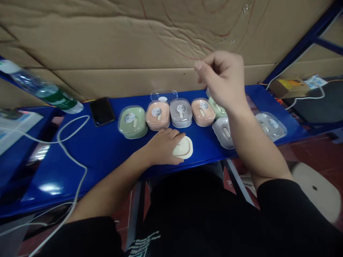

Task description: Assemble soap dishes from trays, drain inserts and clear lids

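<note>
My left hand [166, 147] is on the table with its fingers and thumb round the left side of a cream rounded dish [184, 148], part of which it hides. Raised above the table, my right hand [223, 76] has its fingers curled and thumb pressed to them; whatever is in the pinch, if anything, does not show. Behind the dish stands a row of boxes with clear covers and round stickers: a green box [133, 122], a peach box [158, 116], a grey box [181, 113] and another peach box [203, 112]. A second green box [218, 110] is partly behind my right forearm.
Two grey pieces, one a grey tray [224, 134] and one a clear-covered piece [271, 125], flank my right forearm. A clear lid [164, 95] stands at the back. Leftward are a phone [102, 111], a tilted bottle [57, 96] and a white cable [80, 164]. Cardboard [107, 43] walls the back.
</note>
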Motion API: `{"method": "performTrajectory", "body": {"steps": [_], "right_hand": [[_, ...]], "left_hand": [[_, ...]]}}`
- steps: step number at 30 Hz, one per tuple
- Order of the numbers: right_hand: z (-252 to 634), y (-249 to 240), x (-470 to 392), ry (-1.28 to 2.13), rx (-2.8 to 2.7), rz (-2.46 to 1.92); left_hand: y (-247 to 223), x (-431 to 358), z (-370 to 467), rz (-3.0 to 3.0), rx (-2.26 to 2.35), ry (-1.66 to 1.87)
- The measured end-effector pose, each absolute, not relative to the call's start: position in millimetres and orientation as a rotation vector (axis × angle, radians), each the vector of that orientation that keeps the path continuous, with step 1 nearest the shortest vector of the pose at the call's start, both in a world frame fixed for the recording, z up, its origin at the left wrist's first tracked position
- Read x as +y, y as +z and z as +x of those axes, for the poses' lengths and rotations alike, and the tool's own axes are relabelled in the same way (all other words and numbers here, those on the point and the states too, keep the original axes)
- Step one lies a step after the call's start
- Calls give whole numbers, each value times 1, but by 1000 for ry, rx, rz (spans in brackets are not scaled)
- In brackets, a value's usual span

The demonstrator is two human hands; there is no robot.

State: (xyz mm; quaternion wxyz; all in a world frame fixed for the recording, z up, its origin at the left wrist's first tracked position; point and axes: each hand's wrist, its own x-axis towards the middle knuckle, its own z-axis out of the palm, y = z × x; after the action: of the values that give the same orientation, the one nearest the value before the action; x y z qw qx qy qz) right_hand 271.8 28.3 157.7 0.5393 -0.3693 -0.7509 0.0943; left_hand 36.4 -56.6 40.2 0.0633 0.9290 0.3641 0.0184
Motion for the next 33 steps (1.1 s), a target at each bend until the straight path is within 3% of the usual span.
{"method": "performTrajectory", "body": {"steps": [7, 12, 18, 23, 28, 33], "right_hand": [[303, 193, 84, 78, -1901, -1183], [347, 150, 152, 27, -1966, -1432], [382, 85, 167, 52, -2161, -1520], [399, 81, 181, 85, -2248, -2053], [415, 84, 191, 184, -2224, -2265], [424, 78, 190, 33, -1890, -2531]], "left_hand": [[37, -51, 33, 2811, 1169, 21], [34, -48, 30, 2801, 1168, 41], [32, -47, 29, 2804, 1190, 92], [37, -51, 35, 2813, 1193, 44], [40, -55, 39, 2807, 1210, 38], [39, -55, 39, 2784, 1203, 49]]}}
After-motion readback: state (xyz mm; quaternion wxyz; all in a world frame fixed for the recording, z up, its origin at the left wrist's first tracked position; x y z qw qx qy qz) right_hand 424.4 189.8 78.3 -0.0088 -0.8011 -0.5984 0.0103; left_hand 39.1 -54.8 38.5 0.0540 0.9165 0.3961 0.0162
